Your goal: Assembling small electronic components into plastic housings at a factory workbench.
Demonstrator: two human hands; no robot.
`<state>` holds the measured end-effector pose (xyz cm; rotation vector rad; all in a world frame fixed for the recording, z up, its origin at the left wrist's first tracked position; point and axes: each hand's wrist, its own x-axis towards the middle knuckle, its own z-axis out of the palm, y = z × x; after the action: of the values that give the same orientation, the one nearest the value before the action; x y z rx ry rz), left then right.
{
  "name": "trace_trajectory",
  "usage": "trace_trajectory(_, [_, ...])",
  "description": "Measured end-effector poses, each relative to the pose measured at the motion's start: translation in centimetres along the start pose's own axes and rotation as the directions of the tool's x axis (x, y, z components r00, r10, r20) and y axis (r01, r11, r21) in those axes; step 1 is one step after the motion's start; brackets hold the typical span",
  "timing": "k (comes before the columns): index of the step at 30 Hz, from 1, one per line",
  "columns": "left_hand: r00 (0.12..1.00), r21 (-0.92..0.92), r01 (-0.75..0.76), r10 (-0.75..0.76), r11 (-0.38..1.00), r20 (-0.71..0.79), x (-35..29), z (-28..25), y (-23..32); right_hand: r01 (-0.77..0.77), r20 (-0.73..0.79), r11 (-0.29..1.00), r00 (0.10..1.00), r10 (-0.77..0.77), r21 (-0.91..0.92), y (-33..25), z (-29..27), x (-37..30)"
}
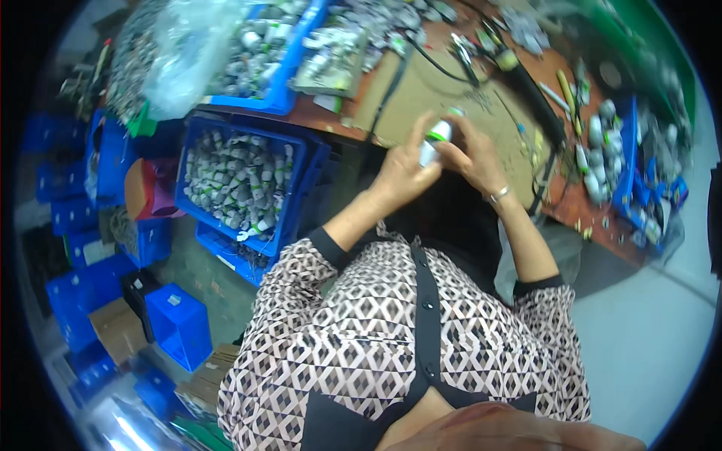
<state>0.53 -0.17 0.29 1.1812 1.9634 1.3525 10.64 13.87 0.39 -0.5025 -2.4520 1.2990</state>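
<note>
A small white bulb-shaped part with a bright green band [438, 133] is held in front of me, just over the near edge of the worktable. My left hand [402, 171] grips its lower white end, thumb and fingers closed around it. On the other side my right hand [478, 156] pinches it near the green band, with a bracelet on that wrist. The fingers cover much of the part, and its far end is partly hidden. Beneath and beyond the hands lies a tan board [421, 90] on the tabletop.
Left of me, a blue crate [311, 165] holds many similar white-and-green parts. Another blue bin [289, 83] stands on the table beside a clear plastic bag [192, 60]. A black rod-shaped tool [538, 94] and cables lie at right, near more parts and a blue bin [627, 161].
</note>
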Motion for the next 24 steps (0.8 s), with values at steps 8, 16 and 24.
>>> trace_trajectory(8, [1.000, -0.021, 0.011, -0.010, 1.000, 0.023, 0.4, -0.5, -0.2, 0.391, 0.126, 0.876, 0.920, -0.370, -0.282, 0.1, -1.5, 1.3])
trace_trajectory(16, [0.933, -0.699, 0.359, -0.224, 0.619, 0.282, 0.8, -2.0, -3.1, 0.600, 0.197, 0.792, 0.794, -0.575, -0.108, -12.6, -2.7, 8.6])
trace_trajectory(24, [0.956, -0.758, 0.282, -0.106, 0.588, 0.274, 1.8, -0.7, -3.3, 0.668, 0.017, 0.670, 0.712, -0.702, -0.324, -24.1, 10.0, 29.2])
